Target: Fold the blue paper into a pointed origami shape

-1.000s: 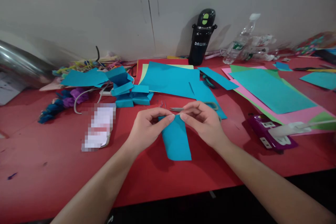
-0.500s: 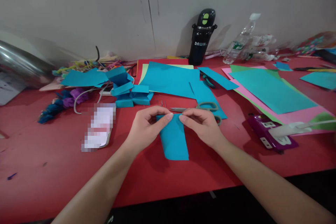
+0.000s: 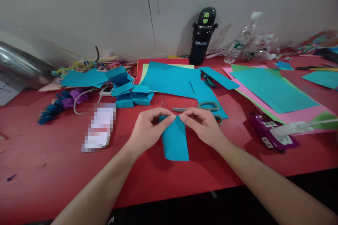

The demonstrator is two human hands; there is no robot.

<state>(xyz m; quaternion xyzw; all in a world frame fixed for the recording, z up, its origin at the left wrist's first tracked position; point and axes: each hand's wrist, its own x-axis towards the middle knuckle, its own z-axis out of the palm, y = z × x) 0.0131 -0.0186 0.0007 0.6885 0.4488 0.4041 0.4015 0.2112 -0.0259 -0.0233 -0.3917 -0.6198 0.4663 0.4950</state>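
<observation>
A narrow blue strip of paper hangs between my hands over the red table, its lower end curving slightly. My left hand pinches its upper left edge between thumb and fingers. At the upper right edge my right hand pinches it the same way, the two thumb tips almost meeting. Just behind the hands lie scissors with greenish handles, partly hidden by my right hand. Several folded blue paper pieces stand behind my left hand.
A phone lies left of my hands. Blue sheets and a black bottle are at the back. To the right sit a purple power strip, a teal sheet on pink and green paper, and a clear plastic bottle.
The thumbs have come slightly closer together along the strip's top edge, my left hand shifting a little to the right. Both hands keep their pinch.
</observation>
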